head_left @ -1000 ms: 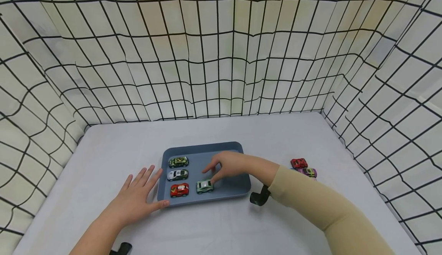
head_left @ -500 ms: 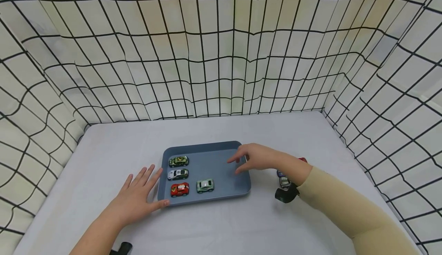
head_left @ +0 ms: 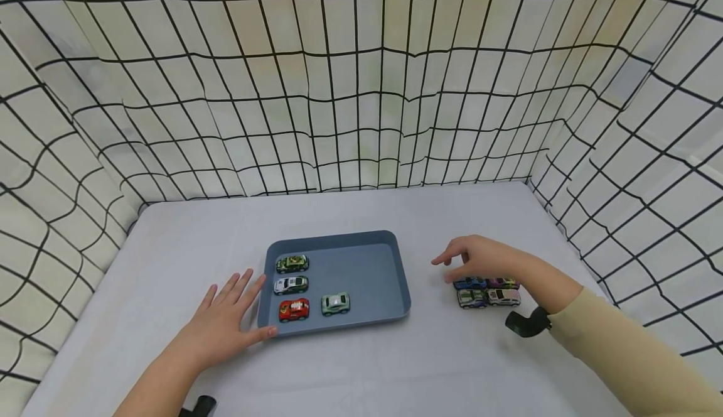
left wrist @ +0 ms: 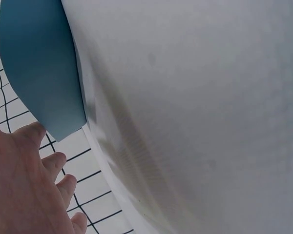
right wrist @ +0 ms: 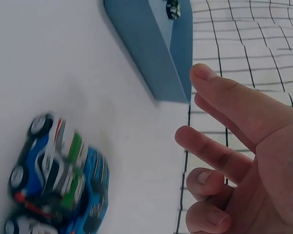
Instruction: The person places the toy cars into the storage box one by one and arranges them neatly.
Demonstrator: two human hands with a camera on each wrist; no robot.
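Change first: the right hand (head_left: 486, 259) was at the pale green car (head_left: 336, 304) a second ago; we now find it right of centre in the frame, off the tray (head_left: 367, 279) and over the far edge of a car cluster. The pale green car has kept its place, lower middle of the tray, touched by nobody. We read this as that car's placing being over, with the work shifted to the cluster.

Right hand's grip: released, nothing held. Thumb and index stand apart; the right wrist view shows the other fingers bent, and nothing between them.

Left hand (head_left: 223, 329): lower left of the frame, fingers spread, grasping nothing, thumb resting on the tray's lower left corner. It has stayed put across the frames. Whether the fingertips touch the tray's side wall, we cannot tell.

In the tray, down its left side: camouflage car (head_left: 292, 264), white car (head_left: 290, 285), red car (head_left: 294, 309). The pale green car sits right of the red one, apart from it.

The cluster, right of centre, newly uncovered: blue car (head_left: 469, 283) and purple car (head_left: 503, 283) above, both partly hidden by the right hand; green-and-purple car (head_left: 472, 298) and whitish car (head_left: 504, 297) below, close together. We cannot tell whether more lie behind the hand. By our judgement, roughly half the visible cars are in the tray.
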